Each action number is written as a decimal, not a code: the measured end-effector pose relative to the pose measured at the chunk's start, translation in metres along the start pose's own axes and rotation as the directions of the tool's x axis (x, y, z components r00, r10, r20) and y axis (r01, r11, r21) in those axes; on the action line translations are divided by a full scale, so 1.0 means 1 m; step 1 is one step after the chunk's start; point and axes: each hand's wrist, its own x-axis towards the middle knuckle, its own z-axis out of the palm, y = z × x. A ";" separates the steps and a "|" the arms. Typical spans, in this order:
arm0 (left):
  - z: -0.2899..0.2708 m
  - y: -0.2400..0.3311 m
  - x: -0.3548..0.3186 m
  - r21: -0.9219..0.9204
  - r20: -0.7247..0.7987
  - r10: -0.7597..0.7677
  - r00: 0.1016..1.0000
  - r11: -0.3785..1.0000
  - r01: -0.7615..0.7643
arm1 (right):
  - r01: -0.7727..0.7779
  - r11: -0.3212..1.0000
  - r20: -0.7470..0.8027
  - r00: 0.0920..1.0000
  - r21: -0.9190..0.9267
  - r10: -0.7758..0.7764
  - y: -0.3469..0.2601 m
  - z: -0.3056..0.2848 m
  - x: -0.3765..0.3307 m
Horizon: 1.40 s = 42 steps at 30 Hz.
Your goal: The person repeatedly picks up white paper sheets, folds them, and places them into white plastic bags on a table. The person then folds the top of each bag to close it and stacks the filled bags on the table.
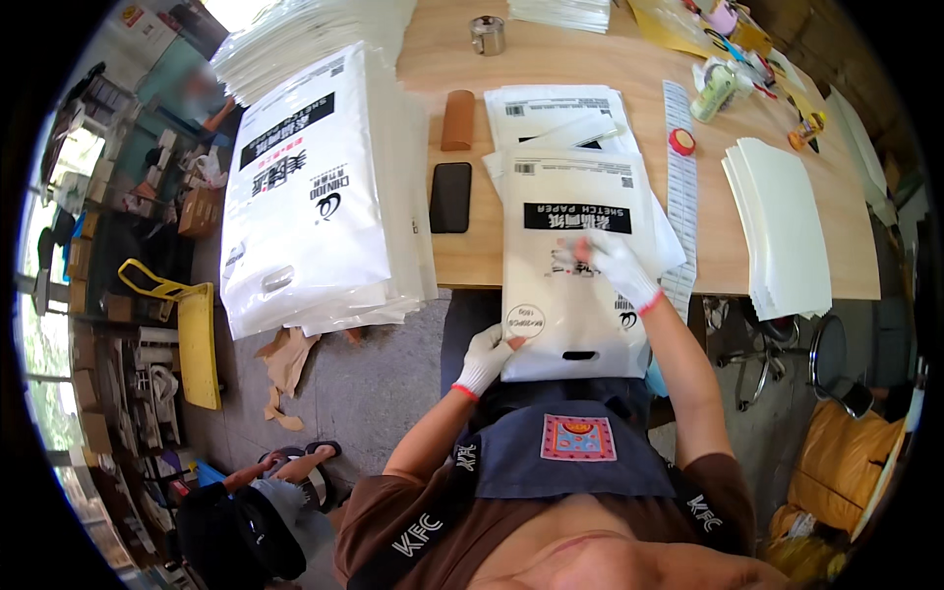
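A plastic paper bag (580,305), white with black print and a cut-out handle slot, lies over the table's front edge and hangs towards my lap. My left hand (485,360), in a white glove with bare fingertips, grips its lower left edge, thumb on top. Over the bag's middle is my right hand (615,267), gloved the same way, its fingers smeared by motion. Beneath the bag's far end lie more printed bags (556,103) and a narrow translucent strip (580,130).
A tall pile of filled bags (305,187) stands at the left. Beside it lie a phone (450,198) and a brown case (458,120). On the right are a long ruler (678,197), a red tape roll (681,143) and a white paper stack (782,226). A metal mug (487,35) stands farther back.
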 end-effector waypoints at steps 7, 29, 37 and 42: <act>-0.023 -0.045 -0.040 0.015 0.154 -0.214 0.965 0.977 0.214 | -0.037 0.936 -0.005 0.999 -0.351 0.038 -0.013 0.027 0.107; -0.024 -0.015 -0.051 -0.022 0.119 -0.176 0.977 0.984 0.179 | 0.086 0.921 -0.285 0.936 -0.380 -0.205 0.015 0.004 0.028; -0.039 0.056 -0.039 0.022 0.203 0.145 0.968 0.988 -0.152 | -0.368 0.848 -0.087 0.899 0.383 0.429 0.120 0.029 -0.178; -0.063 0.156 -0.068 0.587 0.187 0.649 0.737 0.528 -0.614 | -0.258 0.621 0.089 0.953 0.740 0.290 0.086 0.085 -0.111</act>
